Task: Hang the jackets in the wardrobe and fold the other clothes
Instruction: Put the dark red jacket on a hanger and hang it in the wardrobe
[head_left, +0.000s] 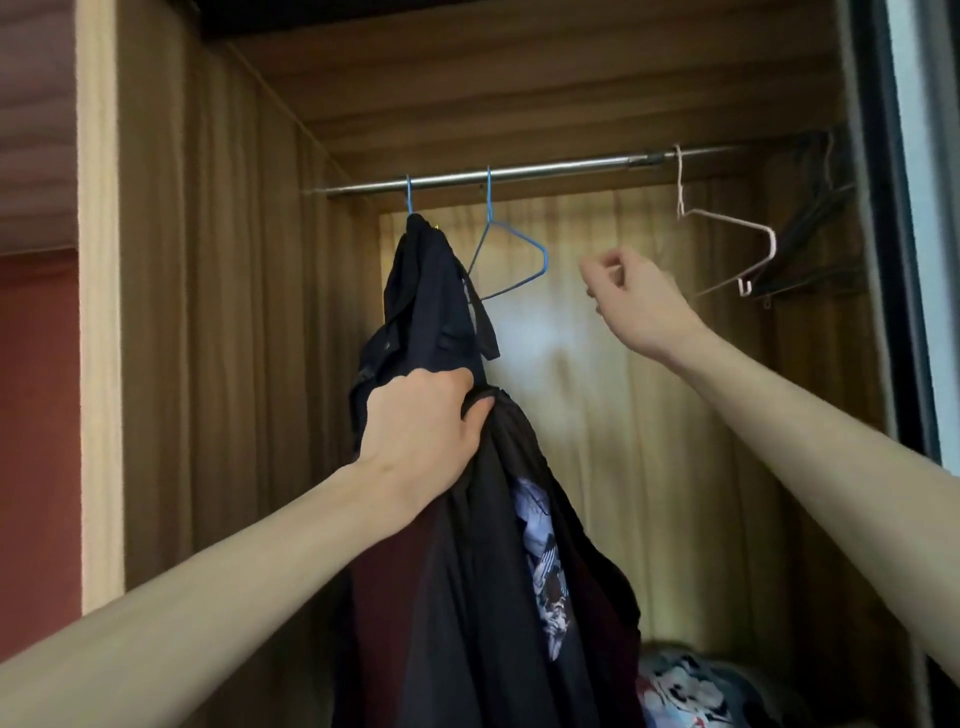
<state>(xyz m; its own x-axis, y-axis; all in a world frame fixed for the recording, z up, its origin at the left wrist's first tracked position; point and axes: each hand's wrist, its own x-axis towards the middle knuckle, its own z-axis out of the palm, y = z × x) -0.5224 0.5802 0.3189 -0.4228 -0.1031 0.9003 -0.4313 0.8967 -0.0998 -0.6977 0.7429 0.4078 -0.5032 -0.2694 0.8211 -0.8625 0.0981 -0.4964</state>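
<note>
Red wall (36, 415) at left; dark frame (883, 260) at right (bright strip beyond).

Home bedroom: wooden wardrobe (234, 312), rail (519, 174), hangers (727, 244).

There is one view only, from a camera on the person's head, so no second view shares any of the scene. It faces forward and tilts upward into the open wardrobe (234, 312), close enough that both forearms stretch from the bottom corners deep into the picture. The rail (519, 171) crosses the upper middle, seen from slightly below, with the wardrobe's ceiling above it. The wide lens bends the left side panel and the right door edge outward. The left hand (421, 421) sits near centre, the right hand (634, 301) higher and further right.
</note>
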